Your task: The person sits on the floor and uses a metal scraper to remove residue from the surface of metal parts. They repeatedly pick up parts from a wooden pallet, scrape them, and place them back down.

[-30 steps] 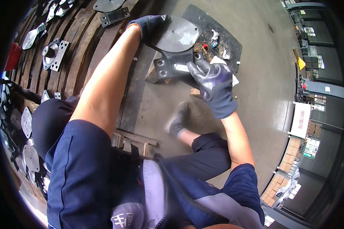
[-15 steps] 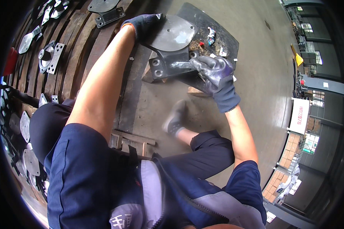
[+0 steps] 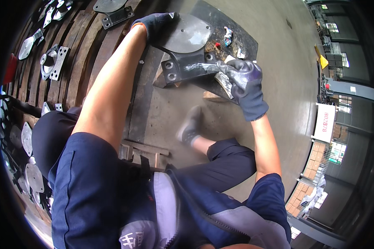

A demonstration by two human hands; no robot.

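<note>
A metal bracket with a round grey plate (image 3: 191, 35) and a black drilled foot (image 3: 183, 71) lies on a dark board. My left hand (image 3: 156, 25), in a dark glove, grips the plate's far left edge, with its thumb side on top. A pale streak of paste (image 3: 201, 66) runs across the foot. At the streak's right end is my right hand (image 3: 246, 76), gloved, one finger reaching to the foot and the others curled. What they hold, if anything, is hidden. Beside them lies a crumpled silvery piece (image 3: 224, 84); I cannot tell whether the hand touches it.
The dark board (image 3: 245, 39) carries a crumpled tube (image 3: 228, 36), a small red cap (image 3: 217, 44) and white scraps. Wooden pallet slats (image 3: 77, 45) at the left hold several similar metal brackets (image 3: 52, 62). A wood block (image 3: 214, 96) sits below the board; my foot (image 3: 190, 124) is nearer.
My right hand has moved right along the foot, and more of the pale streak and the silvery piece show. The left hand keeps its hold on the plate.
</note>
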